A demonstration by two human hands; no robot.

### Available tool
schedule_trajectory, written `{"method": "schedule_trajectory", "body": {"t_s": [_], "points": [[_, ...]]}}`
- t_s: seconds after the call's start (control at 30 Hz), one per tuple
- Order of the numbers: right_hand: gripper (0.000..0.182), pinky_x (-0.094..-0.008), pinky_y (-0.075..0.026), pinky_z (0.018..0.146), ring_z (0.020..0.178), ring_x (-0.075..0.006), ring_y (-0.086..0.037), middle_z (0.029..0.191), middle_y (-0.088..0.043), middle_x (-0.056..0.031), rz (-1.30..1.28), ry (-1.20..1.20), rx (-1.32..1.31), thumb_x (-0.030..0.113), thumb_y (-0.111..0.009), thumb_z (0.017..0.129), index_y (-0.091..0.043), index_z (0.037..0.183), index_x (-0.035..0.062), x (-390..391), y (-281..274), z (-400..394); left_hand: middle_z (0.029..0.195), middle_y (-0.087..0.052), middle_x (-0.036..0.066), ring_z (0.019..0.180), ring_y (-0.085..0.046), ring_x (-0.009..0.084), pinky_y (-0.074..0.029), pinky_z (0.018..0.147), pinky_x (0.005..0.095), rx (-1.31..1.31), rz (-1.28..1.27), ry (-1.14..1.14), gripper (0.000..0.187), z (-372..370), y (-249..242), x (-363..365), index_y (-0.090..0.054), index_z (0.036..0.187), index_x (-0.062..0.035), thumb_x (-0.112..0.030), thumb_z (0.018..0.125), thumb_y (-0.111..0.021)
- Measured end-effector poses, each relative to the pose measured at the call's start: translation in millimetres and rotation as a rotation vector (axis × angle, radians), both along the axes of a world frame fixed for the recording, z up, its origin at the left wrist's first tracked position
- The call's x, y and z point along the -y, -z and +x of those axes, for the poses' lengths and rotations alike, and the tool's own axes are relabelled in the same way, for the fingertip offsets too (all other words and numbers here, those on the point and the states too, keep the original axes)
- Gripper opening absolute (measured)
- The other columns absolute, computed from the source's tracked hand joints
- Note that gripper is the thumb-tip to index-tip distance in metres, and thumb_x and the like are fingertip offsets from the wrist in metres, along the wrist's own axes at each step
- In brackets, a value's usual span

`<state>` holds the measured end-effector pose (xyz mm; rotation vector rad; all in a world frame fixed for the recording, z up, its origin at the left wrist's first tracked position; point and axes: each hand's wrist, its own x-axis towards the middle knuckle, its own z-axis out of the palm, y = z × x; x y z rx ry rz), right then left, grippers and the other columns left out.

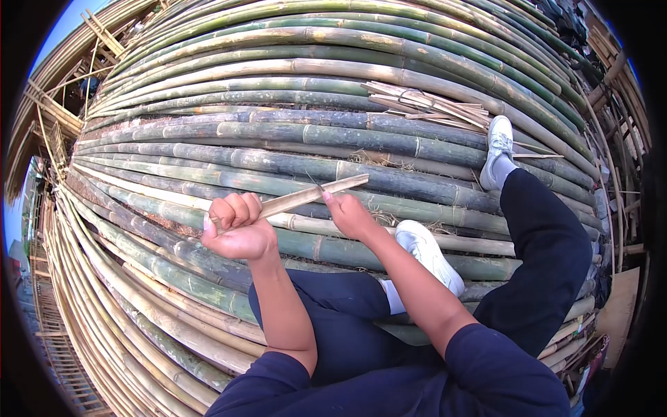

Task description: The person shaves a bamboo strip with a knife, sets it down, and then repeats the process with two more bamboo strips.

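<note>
My left hand (240,226) is closed in a fist around the lower end of a split bamboo strip (299,199). The strip slants up to the right, with its pale inner face showing. My right hand (349,215) is closed beside the strip's middle. A thin dark knife blade (315,182) sticks out past the fingertips of that hand and crosses the strip. The knife's handle is hidden in my right fist. Both hands are above my lap and over the bamboo poles (278,163).
A tied bundle of split bamboo strips (424,103) lies on the poles near my white shoe (499,142). My other shoe (427,257) rests on the poles below my right forearm. Thin pale poles (104,278) run along the left. Bamboo racks (59,111) stand at the far left.
</note>
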<state>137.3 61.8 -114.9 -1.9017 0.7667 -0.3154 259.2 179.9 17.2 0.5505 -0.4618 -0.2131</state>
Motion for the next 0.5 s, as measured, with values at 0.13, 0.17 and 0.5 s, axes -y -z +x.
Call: {"method": "schedule_trajectory", "body": {"t_s": [0.13, 0.17, 0.5], "points": [[0.071, -0.0480, -0.044, 0.075, 0.070, -0.0430, -0.056, 0.070, -0.057, -0.0313, 0.146, 0.181, -0.104, 0.052, -0.032, 0.098, -0.060, 0.076, -0.0100, 32, 47, -5, 0.049, -0.019, -0.002, 0.045, -0.011, 0.0105, -0.013, 0.045, 0.0286, 0.029, -0.014, 0.036, 0.038, -2, 0, 1, -0.019, 0.060, -0.0156, -0.038, 0.085, -0.037], [0.071, -0.0480, -0.044, 0.075, 0.070, -0.0430, -0.056, 0.070, -0.057, -0.0313, 0.141, 0.186, -0.101, 0.052, -0.032, 0.098, -0.060, 0.076, -0.0100, 36, 50, -4, 0.050, -0.019, -0.002, 0.045, -0.012, 0.0103, -0.013, 0.045, 0.0286, 0.059, 0.008, 0.046, 0.037, -3, 1, -1, -0.020, 0.061, -0.0159, -0.039, 0.084, -0.037], [0.069, -0.0486, -0.043, 0.079, 0.084, -0.0425, -0.060, 0.082, -0.059, -0.0348, 0.316, 0.253, -0.285, 0.051, -0.033, 0.098, -0.060, 0.086, -0.0119, 46, 66, -14, 0.051, -0.018, -0.002, 0.045, -0.011, 0.0102, -0.013, 0.045, 0.0292, 0.134, -0.004, 0.090, 0.038, -7, 1, 2, -0.019, 0.062, -0.0162, -0.040, 0.083, -0.038]]}}
